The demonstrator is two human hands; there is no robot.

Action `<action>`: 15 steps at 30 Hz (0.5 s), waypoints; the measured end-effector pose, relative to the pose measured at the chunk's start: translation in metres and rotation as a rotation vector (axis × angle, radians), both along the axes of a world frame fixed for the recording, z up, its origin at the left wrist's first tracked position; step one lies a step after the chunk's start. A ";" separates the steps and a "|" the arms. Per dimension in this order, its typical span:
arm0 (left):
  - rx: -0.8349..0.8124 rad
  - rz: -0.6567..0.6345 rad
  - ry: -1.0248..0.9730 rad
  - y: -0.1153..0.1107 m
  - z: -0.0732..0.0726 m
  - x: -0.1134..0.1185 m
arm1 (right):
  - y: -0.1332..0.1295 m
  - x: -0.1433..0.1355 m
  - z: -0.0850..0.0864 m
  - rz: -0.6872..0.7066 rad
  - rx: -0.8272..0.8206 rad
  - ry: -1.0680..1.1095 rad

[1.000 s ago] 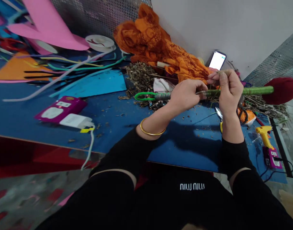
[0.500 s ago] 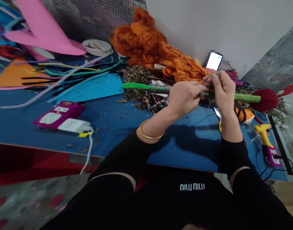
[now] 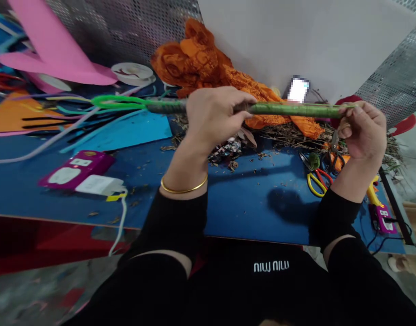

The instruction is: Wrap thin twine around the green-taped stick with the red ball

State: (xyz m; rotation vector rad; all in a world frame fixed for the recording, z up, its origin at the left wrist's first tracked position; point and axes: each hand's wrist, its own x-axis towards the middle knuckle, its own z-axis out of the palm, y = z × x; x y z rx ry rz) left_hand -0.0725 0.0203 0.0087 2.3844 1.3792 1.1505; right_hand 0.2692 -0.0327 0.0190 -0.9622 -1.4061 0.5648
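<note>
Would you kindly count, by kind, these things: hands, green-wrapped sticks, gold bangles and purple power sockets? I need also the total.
Left hand and right hand: 2
Green-wrapped stick: 1
Gold bangle: 1
Purple power sockets: 2
Total: 6

From my remote seat I can read one piece of lettering [image 3: 271, 266]: "miu miu", in white on the front of the black top [image 3: 228, 292], upside down to me. The phone screen [image 3: 298, 89] is pixelated past reading, and any markings on the purple socket box [image 3: 92, 158] are too blurred.
</note>
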 end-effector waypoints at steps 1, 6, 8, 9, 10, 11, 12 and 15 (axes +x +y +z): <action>0.003 0.021 -0.002 0.001 0.003 -0.006 | 0.001 0.010 0.000 -0.088 0.042 0.000; -0.015 -0.011 -0.053 0.005 0.007 -0.033 | 0.018 0.046 -0.007 -0.626 0.111 -0.004; -0.048 -0.064 -0.095 0.006 0.007 -0.039 | 0.026 0.060 -0.010 -0.691 0.079 0.002; -0.071 -0.095 -0.113 0.006 0.007 -0.042 | 0.030 0.067 -0.012 -0.692 0.058 0.013; -0.098 -0.127 -0.129 0.006 0.007 -0.044 | 0.033 0.074 -0.014 -0.675 0.015 0.022; -0.126 -0.160 -0.147 0.006 0.007 -0.045 | 0.036 0.080 -0.018 -0.642 -0.047 0.028; -0.154 -0.192 -0.170 0.006 0.008 -0.046 | 0.038 0.086 -0.022 -0.596 -0.107 0.025; -0.244 -0.271 -0.272 0.005 0.009 -0.045 | 0.043 0.097 -0.040 -0.417 -0.107 -0.096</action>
